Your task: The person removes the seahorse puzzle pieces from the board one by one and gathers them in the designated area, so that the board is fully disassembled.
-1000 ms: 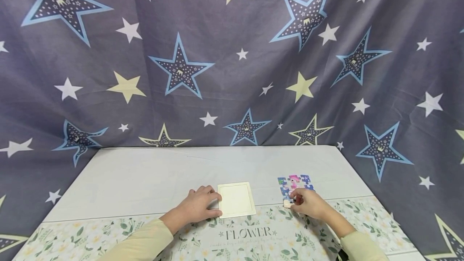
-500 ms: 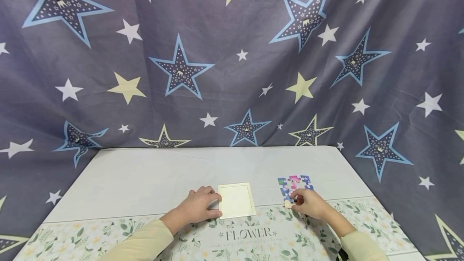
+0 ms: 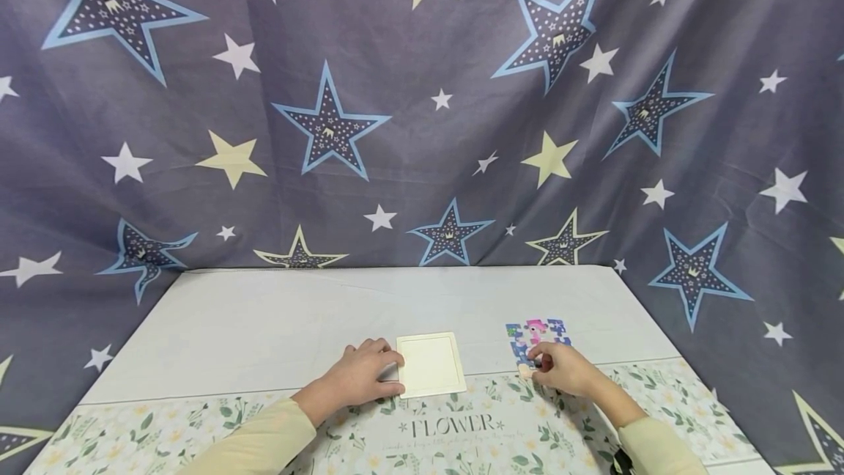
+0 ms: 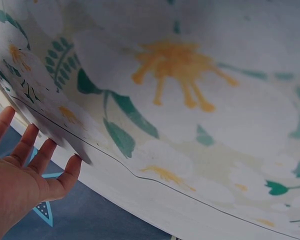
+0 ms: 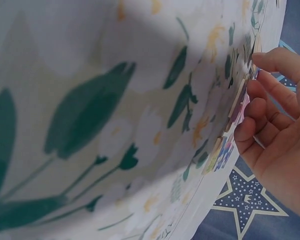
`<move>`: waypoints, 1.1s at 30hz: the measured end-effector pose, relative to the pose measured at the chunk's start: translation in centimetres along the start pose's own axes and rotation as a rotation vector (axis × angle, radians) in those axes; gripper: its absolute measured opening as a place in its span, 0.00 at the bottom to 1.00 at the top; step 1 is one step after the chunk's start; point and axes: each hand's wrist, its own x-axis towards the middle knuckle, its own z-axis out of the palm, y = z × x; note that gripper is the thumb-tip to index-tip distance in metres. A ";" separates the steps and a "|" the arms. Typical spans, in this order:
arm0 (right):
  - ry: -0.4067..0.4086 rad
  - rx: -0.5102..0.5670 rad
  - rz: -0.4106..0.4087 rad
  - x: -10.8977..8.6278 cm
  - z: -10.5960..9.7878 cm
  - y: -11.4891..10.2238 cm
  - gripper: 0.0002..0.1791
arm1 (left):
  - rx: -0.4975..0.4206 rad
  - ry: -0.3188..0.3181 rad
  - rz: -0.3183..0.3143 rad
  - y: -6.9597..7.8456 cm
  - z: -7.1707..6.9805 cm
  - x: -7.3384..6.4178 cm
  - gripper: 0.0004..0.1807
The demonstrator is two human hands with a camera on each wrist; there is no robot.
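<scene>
A cream square puzzle tray (image 3: 431, 363) with a raised border lies flat in the middle of the table. My left hand (image 3: 361, 372) rests at its left side, thumb and fingertips spread along the border; the left wrist view shows the fingers (image 4: 42, 155) slightly bent. On the right lies a group of jigsaw pieces (image 3: 535, 328), blue and pink, with gaps between some. My right hand (image 3: 565, 370) is at their near end, thumb and forefinger pinching a pale jigsaw piece (image 3: 524, 371). The right hand hides part of the group. In the right wrist view several pieces (image 5: 224, 154) lie beyond the curled fingers.
A white table (image 3: 297, 314) carries a floral cloth (image 3: 448, 453) printed with "FLOWER" along its near part. Behind and at both sides hangs a dark curtain (image 3: 395, 189) with stars. The tray and the jigsaw pieces lie apart with table between them.
The pale jigsaw piece at my right fingertips has turned and shifted slightly to the right. My left hand and the tray have stayed in place.
</scene>
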 end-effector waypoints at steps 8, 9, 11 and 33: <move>-0.010 0.005 0.006 -0.1 -0.1 0.0 0.15 | 0.015 -0.001 0.001 0.0 0.2 0.1 0.27; -0.013 0.006 0.008 -0.1 0.0 0.0 0.14 | 0.015 0.000 0.002 0.0 0.2 0.1 0.27; -0.015 0.006 0.011 -0.2 0.0 0.1 0.14 | 0.014 0.002 0.004 0.1 0.2 0.1 0.27; -0.017 0.025 -0.009 -0.1 -0.2 0.5 0.16 | 0.002 -0.015 0.005 0.2 0.0 0.1 0.28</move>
